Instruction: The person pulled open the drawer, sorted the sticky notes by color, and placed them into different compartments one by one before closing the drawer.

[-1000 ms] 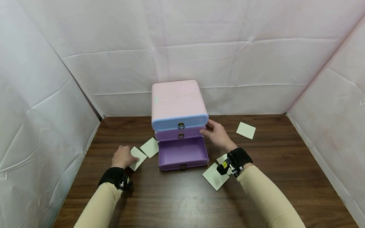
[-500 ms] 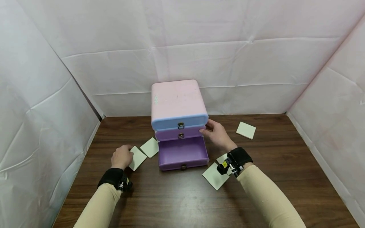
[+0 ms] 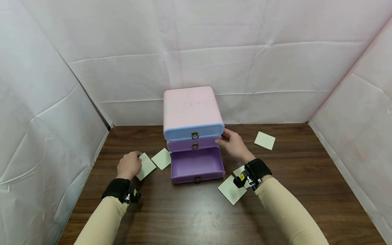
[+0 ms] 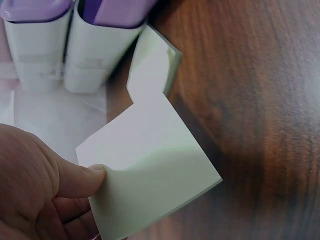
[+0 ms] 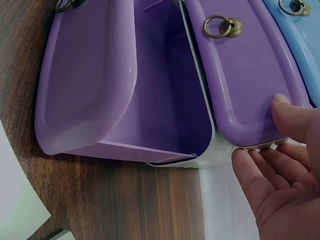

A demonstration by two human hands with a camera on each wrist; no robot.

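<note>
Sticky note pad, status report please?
Left hand pinches sticky note pad. Right hand steadies drawer unit. Bottom drawer open, nothing blocking.

Both forearms reached forward in tan sleeves with black wrist straps. The left hand curled in a pinching grip, thumb pressed down. The right hand stretched ahead, fingers nearly straight.

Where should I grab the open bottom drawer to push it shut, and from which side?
Take the bottom drawer by its front panel, coming from the near side of the table. The brass ring pull hangs at the middle of that front, so fingers pressing flat beside it would likely push the drawer straight in; its side walls are thin and smooth.
</note>
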